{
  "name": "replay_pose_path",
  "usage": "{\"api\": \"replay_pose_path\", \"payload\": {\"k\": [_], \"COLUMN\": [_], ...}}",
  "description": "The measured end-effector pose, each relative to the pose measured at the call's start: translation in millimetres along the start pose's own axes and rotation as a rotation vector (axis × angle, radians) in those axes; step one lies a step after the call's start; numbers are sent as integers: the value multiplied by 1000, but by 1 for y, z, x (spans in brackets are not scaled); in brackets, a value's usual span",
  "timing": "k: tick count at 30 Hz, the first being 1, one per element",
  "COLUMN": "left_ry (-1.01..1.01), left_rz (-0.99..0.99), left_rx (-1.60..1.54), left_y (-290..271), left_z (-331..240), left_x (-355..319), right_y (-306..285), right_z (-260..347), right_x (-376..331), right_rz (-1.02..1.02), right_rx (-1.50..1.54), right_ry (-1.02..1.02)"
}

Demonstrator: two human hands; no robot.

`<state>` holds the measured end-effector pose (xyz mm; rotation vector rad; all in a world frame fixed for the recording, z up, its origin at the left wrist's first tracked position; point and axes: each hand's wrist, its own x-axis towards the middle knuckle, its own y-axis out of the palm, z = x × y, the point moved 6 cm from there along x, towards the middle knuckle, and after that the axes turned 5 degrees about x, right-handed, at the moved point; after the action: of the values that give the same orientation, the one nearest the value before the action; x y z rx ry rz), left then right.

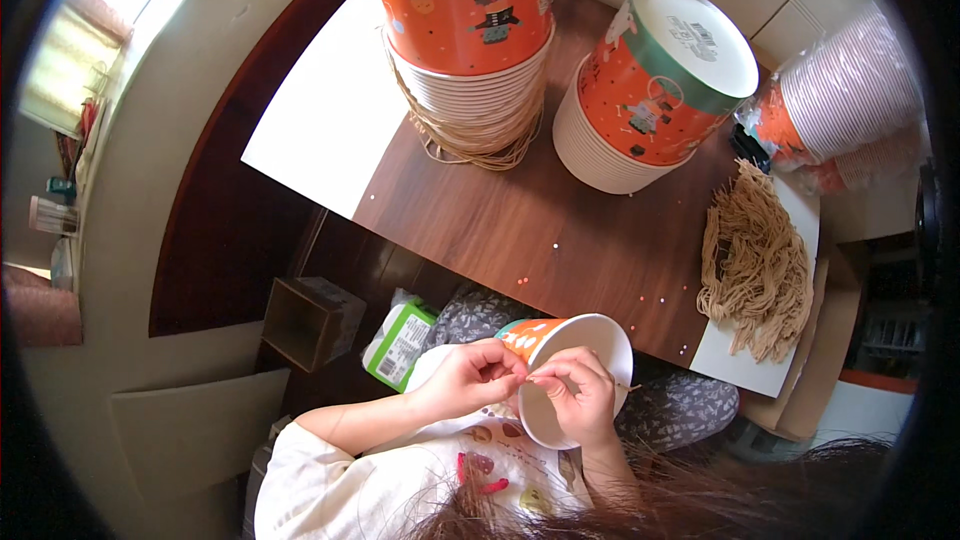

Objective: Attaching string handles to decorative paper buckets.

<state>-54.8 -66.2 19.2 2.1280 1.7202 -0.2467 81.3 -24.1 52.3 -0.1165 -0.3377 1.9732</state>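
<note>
A white-lined paper bucket (616, 345) with an orange and green printed outside lies tilted in my lap, its mouth facing me. My left hand (478, 378) is closed in a pinch near its rim. Opposite it, my right hand (580, 392) also pinches, over the bucket's mouth. The fingertips of both hands nearly meet, on what looks like a thin tan cord; most of it is hidden by the fingers. A short tan cord end (631, 387) sticks out at the bucket's right rim.
On the brown table (470, 225) stand two upside-down stacks of buckets, a left stack (465, 15) draped with cords and a right stack (640, 90). A tan cord bundle (755, 260) lies at the right, near plastic-wrapped buckets (850, 85). A green-and-white package (403, 345) is left of my lap.
</note>
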Motion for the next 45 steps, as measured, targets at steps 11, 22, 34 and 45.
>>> {"api": "replay_pose_path", "payload": {"k": [11,22,34,45], "left_ry": [-84,-104,-80,148], "left_rz": [77,125,132,33], "left_rx": [-282,-398,-579,-141], "left_y": [2,5,10,5], "left_z": [17,18,27,-1], "left_x": [4,6,6,1], "right_y": [0,3,3,2], "right_z": [14,16,9,6], "right_x": [3,0,0,1], "right_rz": [48,1,-48,-13], "right_rx": [-116,-235,-106,64], "right_ry": [-160,-214,-50,46]}}
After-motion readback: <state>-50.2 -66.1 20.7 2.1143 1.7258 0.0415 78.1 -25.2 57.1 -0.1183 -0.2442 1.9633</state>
